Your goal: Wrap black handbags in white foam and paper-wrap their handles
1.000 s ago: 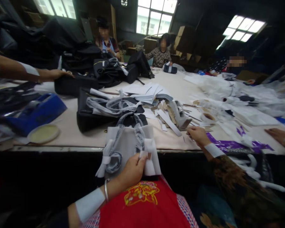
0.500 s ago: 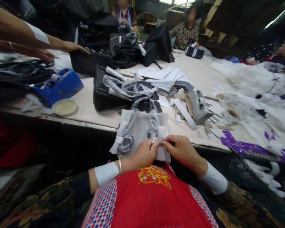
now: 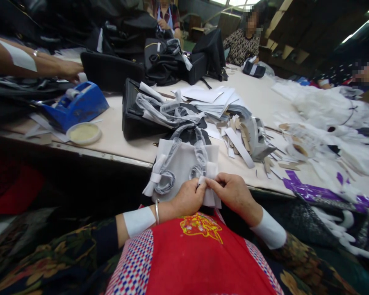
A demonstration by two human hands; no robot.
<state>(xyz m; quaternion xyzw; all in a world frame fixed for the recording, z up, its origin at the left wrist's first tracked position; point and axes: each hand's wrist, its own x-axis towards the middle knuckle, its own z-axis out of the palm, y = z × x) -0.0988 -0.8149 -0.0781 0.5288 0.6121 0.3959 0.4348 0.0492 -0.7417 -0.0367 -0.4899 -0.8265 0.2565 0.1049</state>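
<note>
A bag lies at the table's front edge against my apron, its front covered by a white foam sheet (image 3: 183, 157). Its handles (image 3: 199, 143) are wrapped in clear plastic, and a coiled, plastic-wrapped strap (image 3: 165, 182) sits at the left side. A white band (image 3: 155, 178) holds the foam folded round that left side. At the right side, my left hand (image 3: 189, 197) pinches a small white strip (image 3: 202, 179) between thumb and finger. My right hand (image 3: 235, 194) pinches the same strip from the other side, thumb and forefinger closed, fingertips close to the left ones.
Behind the bag lies a black handbag (image 3: 141, 119) with plastic-wrapped handles. A blue tape dispenser (image 3: 80, 106) and a round dish (image 3: 84, 133) stand left. White sheets (image 3: 218, 98), a grey tape dispenser (image 3: 258, 141) and card scraps lie right. A co-worker's arm (image 3: 33, 61) reaches in at left.
My hands stay at the strip, the right fingers shifting slightly left over it. The co-worker's hands have left the black bag's top and drawn back left towards the blue dispenser.
</note>
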